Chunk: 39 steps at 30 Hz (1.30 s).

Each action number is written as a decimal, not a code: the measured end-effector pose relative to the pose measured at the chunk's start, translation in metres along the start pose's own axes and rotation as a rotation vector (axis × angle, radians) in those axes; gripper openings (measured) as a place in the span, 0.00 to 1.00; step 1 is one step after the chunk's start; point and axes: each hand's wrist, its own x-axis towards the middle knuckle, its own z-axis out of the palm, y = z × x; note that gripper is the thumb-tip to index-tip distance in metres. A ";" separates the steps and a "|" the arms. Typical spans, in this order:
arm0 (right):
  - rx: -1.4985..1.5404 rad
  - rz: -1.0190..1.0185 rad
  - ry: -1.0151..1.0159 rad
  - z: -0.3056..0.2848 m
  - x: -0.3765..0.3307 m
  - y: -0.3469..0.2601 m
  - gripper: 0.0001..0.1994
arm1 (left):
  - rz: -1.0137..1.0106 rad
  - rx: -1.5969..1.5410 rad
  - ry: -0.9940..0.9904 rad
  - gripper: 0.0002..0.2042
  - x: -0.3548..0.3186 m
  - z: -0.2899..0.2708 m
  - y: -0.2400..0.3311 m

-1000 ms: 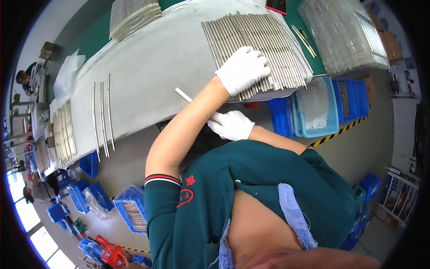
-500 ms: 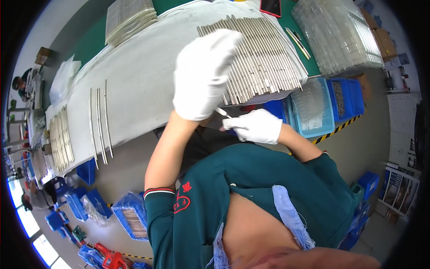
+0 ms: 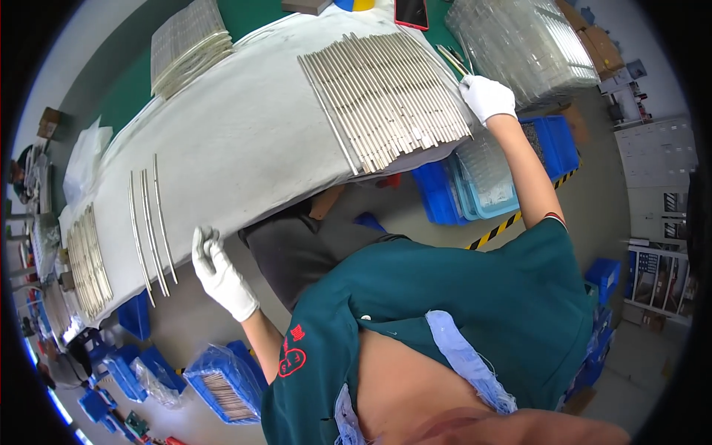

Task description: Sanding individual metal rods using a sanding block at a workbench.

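My left hand [image 3: 225, 278], in a white glove, is held off the table's front edge with its fingers loosely bent and apart. Nothing shows in it. Nearest to it are three long thin metal rods [image 3: 153, 230] lying side by side, their near ends past the edge. My right hand [image 3: 489, 101], also gloved, reaches to the table's right side. Its fingers are closed on a thin, light pen-like tool [image 3: 454, 62], beside other slim dark tools. Left of that hand lies a wide row of silver rods [image 3: 393, 100], with one rod [image 3: 330, 115] slightly apart at its left.
A white cloth [image 3: 237, 126] covers the table. Clear plastic trays are stacked at the back left [image 3: 189, 48] and far right [image 3: 519, 52]. Another rod group [image 3: 89, 263] lies at far left. Blue bins [image 3: 555, 144] stand at right, and a bagged bin of rods [image 3: 226, 386] lower left.
My left hand has swung from over the rod row down and left, off the table. My right hand has gone from the front edge up and right to the slim tools. The view has shifted slightly.
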 end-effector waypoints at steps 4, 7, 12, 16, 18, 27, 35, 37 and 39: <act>-0.037 -0.040 -0.008 -0.005 0.003 -0.009 0.14 | -0.125 0.014 0.044 0.16 -0.020 -0.022 -0.009; -0.124 -0.056 0.008 -0.001 0.013 -0.008 0.13 | -0.159 0.051 0.039 0.16 -0.028 -0.022 -0.012; -0.074 0.003 -0.032 -0.025 0.000 -0.011 0.15 | -0.202 0.051 0.035 0.17 -0.027 -0.021 -0.014; 0.045 0.032 -0.077 -0.041 -0.028 -0.023 0.18 | -0.180 0.043 0.021 0.17 -0.023 -0.023 -0.018; 0.116 -0.038 -0.028 -0.035 -0.036 -0.029 0.18 | -0.163 0.032 0.001 0.16 -0.021 -0.020 -0.016; 0.249 -0.103 -0.060 -0.016 -0.046 -0.073 0.20 | -0.119 0.027 0.011 0.16 -0.023 -0.016 -0.014; 0.266 -0.236 -0.029 -0.018 -0.050 -0.078 0.19 | -0.149 0.050 0.048 0.16 -0.024 -0.026 -0.018; 0.259 -0.286 0.058 -0.018 -0.054 -0.081 0.18 | -0.021 0.139 0.083 0.16 -0.022 -0.030 -0.014; 0.317 -0.351 0.261 -0.013 -0.060 -0.083 0.15 | 0.181 0.377 0.112 0.17 -0.013 -0.036 -0.011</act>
